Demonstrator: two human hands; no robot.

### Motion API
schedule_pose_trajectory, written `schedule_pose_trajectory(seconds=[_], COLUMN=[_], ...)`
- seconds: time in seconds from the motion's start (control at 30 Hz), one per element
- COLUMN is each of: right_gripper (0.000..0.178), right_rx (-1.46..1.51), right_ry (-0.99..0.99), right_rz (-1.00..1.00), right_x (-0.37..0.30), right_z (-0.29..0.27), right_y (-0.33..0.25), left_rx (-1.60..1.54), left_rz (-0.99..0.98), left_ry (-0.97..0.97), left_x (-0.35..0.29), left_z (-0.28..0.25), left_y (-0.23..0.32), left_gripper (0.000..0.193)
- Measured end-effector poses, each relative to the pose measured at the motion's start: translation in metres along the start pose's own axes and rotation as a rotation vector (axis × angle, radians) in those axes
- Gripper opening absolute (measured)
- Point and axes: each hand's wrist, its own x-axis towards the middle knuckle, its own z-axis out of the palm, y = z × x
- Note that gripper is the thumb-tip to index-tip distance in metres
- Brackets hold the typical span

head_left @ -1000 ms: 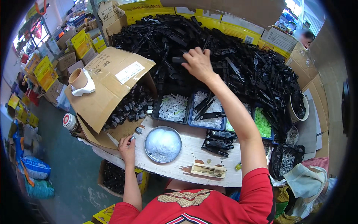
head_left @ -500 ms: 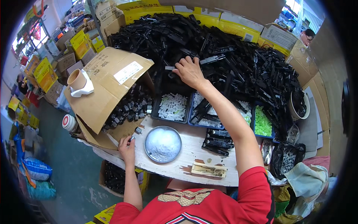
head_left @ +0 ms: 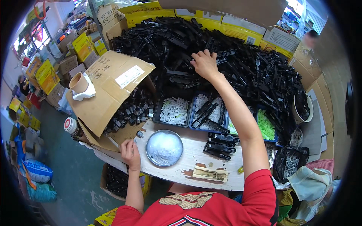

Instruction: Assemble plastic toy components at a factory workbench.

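My right hand [head_left: 206, 65] rests on a big heap of black plastic parts [head_left: 162, 45] at the back of the table, fingers spread and curved down; their tips are partly hidden among the parts. My left hand [head_left: 130, 155] is at the table's left edge, thumb and fingers pinched together around something too small to make out. Just beyond it a small grey block [head_left: 140, 134] lies on cardboard. Right of that hand stands a round metal dish [head_left: 180, 153] with whitish contents. A stack of black parts [head_left: 220, 145] lies on the table below my right forearm.
Trays of white pieces [head_left: 174, 109] and green pieces [head_left: 266, 124] line the heap's front. A cardboard box [head_left: 109, 71] with small dark blocks [head_left: 132, 107] stands left. A cream-coloured fixture [head_left: 210, 173] lies near the front edge. Another person [head_left: 310, 39] is at the far right.
My right hand has moved right and slightly farther back over the heap, and some black parts there lie differently. My left hand has shifted slightly toward me, still pinched.
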Motion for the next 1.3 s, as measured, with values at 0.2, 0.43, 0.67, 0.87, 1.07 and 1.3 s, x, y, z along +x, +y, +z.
schedule_pose_trajectory(seconds=[0.2,0.43,0.67,0.87,1.07,1.3], right_gripper=[0.024,0.034,0.035,0.028,0.024,0.02], right_rx=[-0.006,0.098,0.292,0.528,0.396,0.434], right_ry=[-0.111,-0.241,-0.206,-0.25,-0.224,-0.322], right_rz=[0.001,0.077,0.112,0.115,0.051,0.089], right_x=[0.002,0.003,0.004,-0.001,-0.006,-0.002], right_z=[-0.005,-0.011,-0.018,-0.014,-0.018,-0.017], right_y=[-0.01,-0.008,-0.001,0.006,0.006,0.017], left_rx=[-0.532,-0.223,-0.383,-0.627,-1.104,-0.974], left_rz=[-0.066,0.093,0.18,0.191,-0.317,-0.332], left_ry=[-0.308,-0.44,-0.406,-0.31,-0.496,-0.687], left_x=[0.084,0.134,0.132,0.178,0.212,0.225], left_z=[0.044,0.138,0.152,0.092,0.105,0.156], left_y=[0.074,0.113,0.105,0.131,0.122,0.097], left_gripper=[0.023,0.063,0.036,0.021,0.015,0.016])
